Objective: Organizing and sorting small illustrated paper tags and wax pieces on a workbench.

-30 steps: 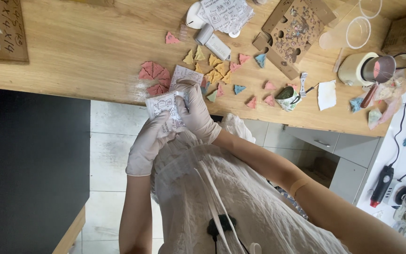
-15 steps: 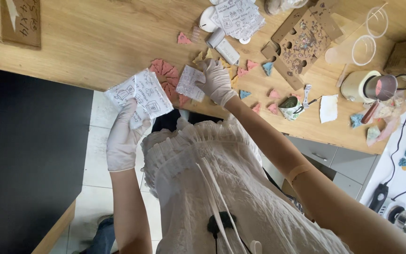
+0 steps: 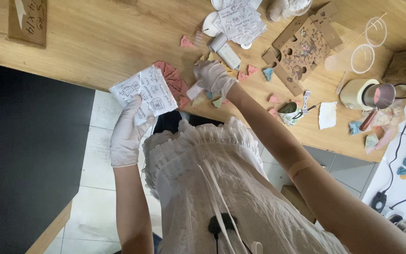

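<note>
My left hand (image 3: 128, 131), in a white glove, holds up a square white printed paper sheet (image 3: 143, 92) beside the table's near edge. My right hand (image 3: 213, 76), also gloved, reaches over the wooden table (image 3: 95, 42) and pinches a small pale slip (image 3: 194, 91) among small pink, yellow and blue triangular pieces (image 3: 252, 70). A cluster of red-pink triangles (image 3: 171, 77) lies between the two hands.
Another printed sheet (image 3: 241, 21) and a white tube (image 3: 226, 51) lie further up the table. A brown perforated cardboard piece (image 3: 301, 47), clear plastic cups (image 3: 363, 57), a tape roll (image 3: 358, 93), a small cup (image 3: 288, 113) and a cardboard box (image 3: 27, 16) stand around.
My hands came apart: the left carried the printed sheet out to the left, and the right moved onto the table among the triangles.
</note>
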